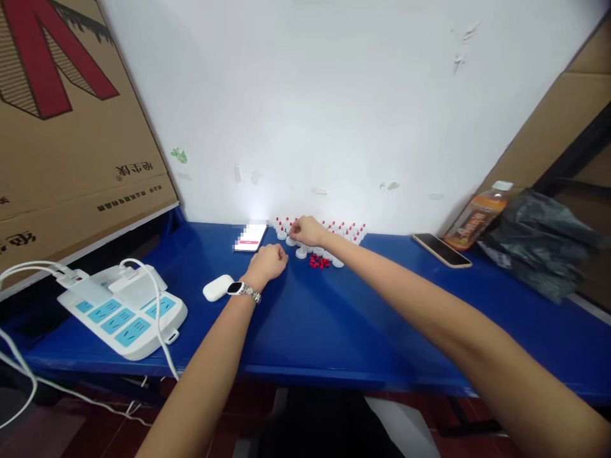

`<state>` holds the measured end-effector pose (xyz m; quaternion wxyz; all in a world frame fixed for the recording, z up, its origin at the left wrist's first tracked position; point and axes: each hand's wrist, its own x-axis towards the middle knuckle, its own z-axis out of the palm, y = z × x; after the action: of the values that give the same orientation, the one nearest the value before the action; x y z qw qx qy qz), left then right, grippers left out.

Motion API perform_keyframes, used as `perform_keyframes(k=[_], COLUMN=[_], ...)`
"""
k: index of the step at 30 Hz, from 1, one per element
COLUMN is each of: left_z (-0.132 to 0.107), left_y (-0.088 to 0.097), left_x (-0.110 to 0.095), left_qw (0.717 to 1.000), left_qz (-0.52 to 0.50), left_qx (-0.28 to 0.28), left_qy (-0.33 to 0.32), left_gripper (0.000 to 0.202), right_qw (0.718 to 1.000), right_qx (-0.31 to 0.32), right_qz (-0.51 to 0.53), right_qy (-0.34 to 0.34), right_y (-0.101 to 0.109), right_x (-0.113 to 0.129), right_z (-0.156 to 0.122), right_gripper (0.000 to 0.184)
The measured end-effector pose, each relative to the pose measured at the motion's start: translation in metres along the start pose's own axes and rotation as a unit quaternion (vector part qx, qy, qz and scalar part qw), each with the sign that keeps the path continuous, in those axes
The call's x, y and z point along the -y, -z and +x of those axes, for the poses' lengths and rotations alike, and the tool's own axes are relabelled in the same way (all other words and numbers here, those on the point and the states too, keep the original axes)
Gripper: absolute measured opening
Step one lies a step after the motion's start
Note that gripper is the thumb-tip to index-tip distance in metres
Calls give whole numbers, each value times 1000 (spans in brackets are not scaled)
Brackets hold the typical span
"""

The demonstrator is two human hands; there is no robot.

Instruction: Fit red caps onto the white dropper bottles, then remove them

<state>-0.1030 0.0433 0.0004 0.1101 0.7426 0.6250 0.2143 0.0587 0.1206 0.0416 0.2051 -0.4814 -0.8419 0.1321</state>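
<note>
Pieces with red tips (282, 234) flank narrowed right hand (307, 231); left hand (270, 261) curls, grips unclear.

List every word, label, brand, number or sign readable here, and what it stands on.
No text reads with certainty.
Cardboard box: dark printed characters, upside down, too blurred to quote.
Drink bottle: label characters, too blurred to read.
Lit phone: screen partly pixelated; any text on its red bar is too small.

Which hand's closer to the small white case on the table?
The left. The left hand is just beyond the case and to its right; the right hand is farther off, among the red-tipped white pieces.
</note>
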Motion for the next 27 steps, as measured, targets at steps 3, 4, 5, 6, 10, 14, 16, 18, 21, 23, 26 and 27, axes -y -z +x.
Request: perform_keyframes(k=[3,4,5,6,10,14,16,18,21,23,26,27], left_z=[0,0,0,-1,-2,-2,-2,-2,-2,-2,-3,-4], left_y=[0,1,1,2,5,6,5,5,7,9,13,14], left_x=[0,0,0,-1,-3,-3,-2,-1,0,-1,-5,-8], left_qw=[1000,1000,1000,1000,999,999,999,999,999,998,998,998], left_qz=[12,15,17,18,16,14,16,16,19,22,24,20], left_qx=[5,4,3,3,8,-1,-5,-5,-4,-12,-36,-45], left_qy=[7,12,18,25,45,43,43,46,51,50,43,38], left_gripper=[15,14,13,13,14,14,14,15,20,23,24,26], right_qw=[998,998,998,997,991,985,984,984,987,988,984,981], right_qx=[27,22,9,-9,-62,-63,-63,-65,-77,-98,-151,-173], right_qz=[-50,-57,-60,-61,-88,-116,-117,-108,-77,-46,17,43], right_qy=[-10,-17,-25,-35,-81,-109,-120,-124,-118,-111,-90,-78], right_y=[-8,-9,-10,-10,-12,-24,-30,-33,-30,-25,-15,-11], right_x=[0,1,3,4,13,17,16,16,16,17,17,17], right_z=[8,10,12,14,25,34,37,37,33,28,12,4], right_gripper=[11,11,12,14,24,25,24,22,20,20,19,18])
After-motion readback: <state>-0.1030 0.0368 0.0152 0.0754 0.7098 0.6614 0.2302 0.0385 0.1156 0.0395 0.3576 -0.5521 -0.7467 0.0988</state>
